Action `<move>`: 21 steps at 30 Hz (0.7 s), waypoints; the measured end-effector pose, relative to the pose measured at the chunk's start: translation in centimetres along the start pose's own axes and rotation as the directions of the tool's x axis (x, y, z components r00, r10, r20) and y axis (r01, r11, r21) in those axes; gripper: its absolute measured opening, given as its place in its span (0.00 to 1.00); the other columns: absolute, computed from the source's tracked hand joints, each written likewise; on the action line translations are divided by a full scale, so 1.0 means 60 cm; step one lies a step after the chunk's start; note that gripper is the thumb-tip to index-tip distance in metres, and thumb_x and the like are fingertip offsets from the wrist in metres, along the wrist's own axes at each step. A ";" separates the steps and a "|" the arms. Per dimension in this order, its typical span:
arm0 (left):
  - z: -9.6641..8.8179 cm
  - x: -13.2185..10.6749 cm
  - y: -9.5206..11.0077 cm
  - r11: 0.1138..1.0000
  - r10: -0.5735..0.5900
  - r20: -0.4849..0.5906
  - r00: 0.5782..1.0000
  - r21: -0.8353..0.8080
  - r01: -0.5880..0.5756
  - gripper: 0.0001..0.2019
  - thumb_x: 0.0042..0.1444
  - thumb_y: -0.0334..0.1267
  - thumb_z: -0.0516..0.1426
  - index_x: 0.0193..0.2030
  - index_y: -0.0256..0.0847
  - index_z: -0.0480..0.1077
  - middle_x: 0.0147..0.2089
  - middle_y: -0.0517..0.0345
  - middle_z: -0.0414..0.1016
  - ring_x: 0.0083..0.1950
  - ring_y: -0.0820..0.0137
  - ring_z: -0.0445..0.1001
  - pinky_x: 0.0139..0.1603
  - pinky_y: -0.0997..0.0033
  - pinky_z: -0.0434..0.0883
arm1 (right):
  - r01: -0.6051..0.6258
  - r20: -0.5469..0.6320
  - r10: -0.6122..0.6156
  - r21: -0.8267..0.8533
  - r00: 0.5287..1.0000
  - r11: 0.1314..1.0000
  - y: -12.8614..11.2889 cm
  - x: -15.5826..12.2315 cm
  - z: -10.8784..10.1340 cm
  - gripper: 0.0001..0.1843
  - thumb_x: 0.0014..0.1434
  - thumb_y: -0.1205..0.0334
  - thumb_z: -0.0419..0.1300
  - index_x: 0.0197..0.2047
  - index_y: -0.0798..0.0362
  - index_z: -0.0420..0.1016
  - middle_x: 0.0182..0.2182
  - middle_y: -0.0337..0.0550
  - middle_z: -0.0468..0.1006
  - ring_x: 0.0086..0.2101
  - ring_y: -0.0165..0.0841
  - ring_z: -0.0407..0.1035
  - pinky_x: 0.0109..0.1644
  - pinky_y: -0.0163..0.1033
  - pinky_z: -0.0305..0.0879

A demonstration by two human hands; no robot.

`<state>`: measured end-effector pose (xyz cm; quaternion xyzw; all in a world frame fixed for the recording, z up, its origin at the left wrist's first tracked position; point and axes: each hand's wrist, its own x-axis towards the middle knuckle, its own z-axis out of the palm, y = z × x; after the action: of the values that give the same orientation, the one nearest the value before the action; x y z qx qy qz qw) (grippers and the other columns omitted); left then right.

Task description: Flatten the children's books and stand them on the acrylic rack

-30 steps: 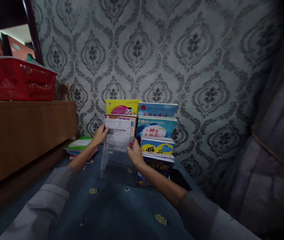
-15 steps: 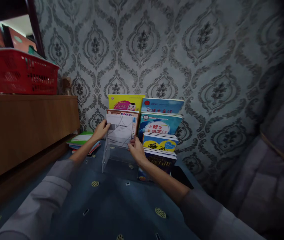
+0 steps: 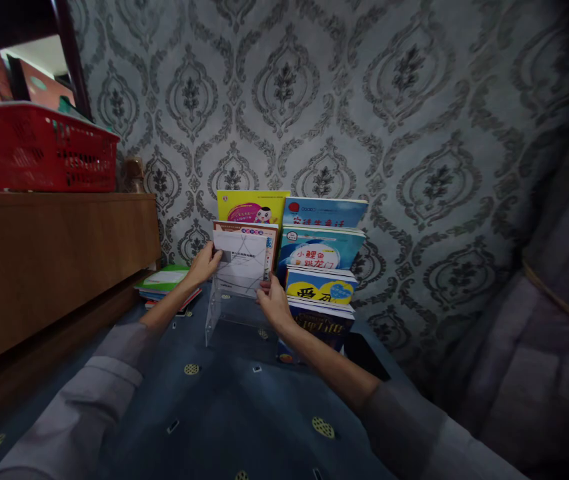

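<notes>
Both my hands hold a white booklet (image 3: 242,261) with grey lines on its cover, standing in the left column of a clear tiered rack (image 3: 229,319). My left hand (image 3: 204,265) grips its left edge, fingers curled round it. My right hand (image 3: 273,301) pinches its lower right corner. Behind the booklet stand an orange-edged book (image 3: 270,240) and a yellow book (image 3: 253,206). The rack's right column holds several picture books (image 3: 321,255), tiered one above the other.
A wooden cabinet (image 3: 54,267) fills the left, with a red basket (image 3: 39,148) on top. A stack of flat books (image 3: 164,283) lies by the cabinet on the blue patterned cloth (image 3: 244,413). Patterned wallpaper is behind; a curtain (image 3: 539,347) hangs on the right.
The white booklet has sunk slightly lower in the rack between my hands. The view shifted a little; my grip is the same.
</notes>
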<state>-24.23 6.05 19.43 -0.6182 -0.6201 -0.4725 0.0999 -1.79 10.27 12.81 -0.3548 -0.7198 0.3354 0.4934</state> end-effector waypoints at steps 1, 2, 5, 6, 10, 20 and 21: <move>-0.001 -0.001 0.001 1.000 0.000 -0.001 1.000 -0.002 0.000 0.09 0.62 0.42 0.52 0.42 0.40 0.67 0.34 0.55 0.72 0.38 0.61 0.71 0.43 0.61 0.70 | 0.000 0.002 0.000 0.003 1.000 1.000 0.001 0.000 0.001 0.33 0.56 0.66 0.56 0.65 0.57 0.61 0.46 0.53 0.78 0.44 0.41 0.76 0.45 0.45 0.77; -0.002 -0.002 0.002 1.000 0.001 -0.002 1.000 -0.004 -0.001 0.09 0.62 0.42 0.52 0.43 0.40 0.67 0.35 0.55 0.72 0.38 0.61 0.72 0.43 0.61 0.70 | -0.001 0.005 0.001 0.007 1.000 1.000 0.001 -0.001 0.001 0.32 0.56 0.66 0.56 0.65 0.57 0.61 0.47 0.53 0.78 0.44 0.41 0.77 0.44 0.45 0.77; -0.006 -0.006 0.004 1.000 0.004 -0.002 1.000 -0.013 -0.004 0.09 0.63 0.42 0.52 0.43 0.40 0.66 0.37 0.54 0.73 0.39 0.62 0.72 0.43 0.62 0.70 | -0.002 0.012 0.002 0.017 1.000 1.000 0.005 -0.002 0.004 0.32 0.56 0.66 0.56 0.65 0.57 0.62 0.47 0.53 0.78 0.45 0.41 0.77 0.44 0.45 0.77; -0.007 -0.007 0.004 1.000 0.006 -0.002 1.000 -0.017 -0.006 0.09 0.63 0.42 0.52 0.43 0.40 0.66 0.38 0.53 0.73 0.39 0.62 0.72 0.43 0.62 0.70 | -0.002 0.014 0.002 0.020 1.000 1.000 0.006 -0.003 0.004 0.32 0.56 0.66 0.56 0.65 0.56 0.62 0.47 0.53 0.78 0.45 0.41 0.77 0.44 0.44 0.77; -0.010 -0.010 0.005 0.999 0.017 0.001 1.000 -0.032 -0.017 0.10 0.63 0.42 0.52 0.45 0.40 0.67 0.39 0.53 0.74 0.40 0.62 0.72 0.45 0.62 0.71 | 0.000 0.013 0.000 0.030 1.000 1.000 0.010 -0.006 0.008 0.31 0.56 0.66 0.57 0.64 0.54 0.63 0.46 0.51 0.78 0.45 0.41 0.77 0.45 0.45 0.77; -0.012 -0.013 0.000 0.998 0.048 0.027 0.998 -0.048 -0.047 0.12 0.63 0.42 0.52 0.48 0.38 0.68 0.41 0.50 0.75 0.43 0.60 0.73 0.48 0.58 0.72 | -0.006 0.035 0.004 0.041 0.999 0.999 0.008 -0.012 0.008 0.32 0.57 0.65 0.55 0.65 0.56 0.61 0.48 0.52 0.77 0.46 0.42 0.77 0.46 0.47 0.77; -0.013 -0.014 -0.001 0.998 0.051 0.033 0.998 -0.049 -0.050 0.13 0.63 0.42 0.52 0.49 0.38 0.67 0.42 0.50 0.75 0.43 0.60 0.73 0.49 0.58 0.71 | -0.011 0.040 0.009 0.040 0.999 0.999 0.009 -0.014 0.007 0.32 0.57 0.64 0.56 0.65 0.55 0.61 0.48 0.52 0.77 0.47 0.42 0.76 0.47 0.47 0.77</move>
<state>-24.48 4.94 19.22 -0.6440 -0.5944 -0.4739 0.0861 -1.88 9.81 11.86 -0.3417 -0.7207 0.3595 0.4844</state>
